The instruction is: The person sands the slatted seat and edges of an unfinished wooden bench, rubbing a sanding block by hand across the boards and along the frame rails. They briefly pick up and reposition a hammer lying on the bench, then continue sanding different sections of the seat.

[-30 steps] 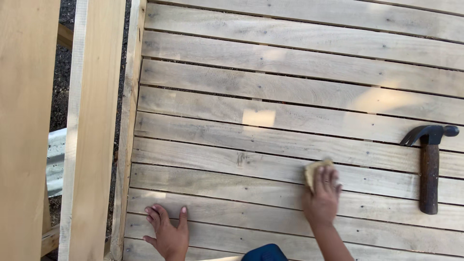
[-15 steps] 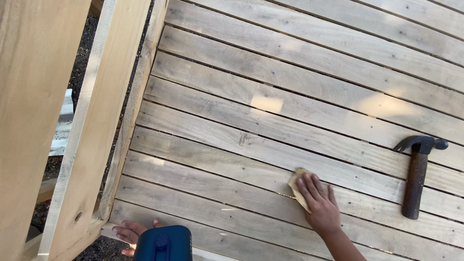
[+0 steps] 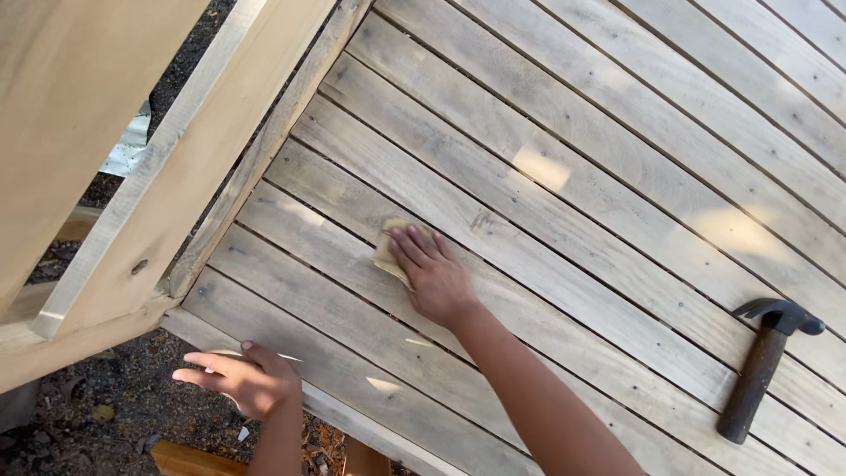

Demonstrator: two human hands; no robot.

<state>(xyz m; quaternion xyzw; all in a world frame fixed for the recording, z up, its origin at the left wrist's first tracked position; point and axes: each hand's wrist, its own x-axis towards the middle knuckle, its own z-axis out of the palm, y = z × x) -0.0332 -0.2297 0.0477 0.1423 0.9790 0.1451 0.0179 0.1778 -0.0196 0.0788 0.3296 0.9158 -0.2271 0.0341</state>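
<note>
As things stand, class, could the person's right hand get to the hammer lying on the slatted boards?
Probably yes. The right hand presses a small sanding pad on the wooden boards; the hammer lies on the same side, with only bare boards between. It would likely need a stretch or a lean.

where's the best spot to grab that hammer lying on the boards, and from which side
Probably the middle of the hammer's dark handle, coming down from above. It lies flat on the wooden slats, head at the upper right and handle running down to the lower left, with nothing against it. The right hand, pressing the tan sanding pad, is the nearer one.
</note>
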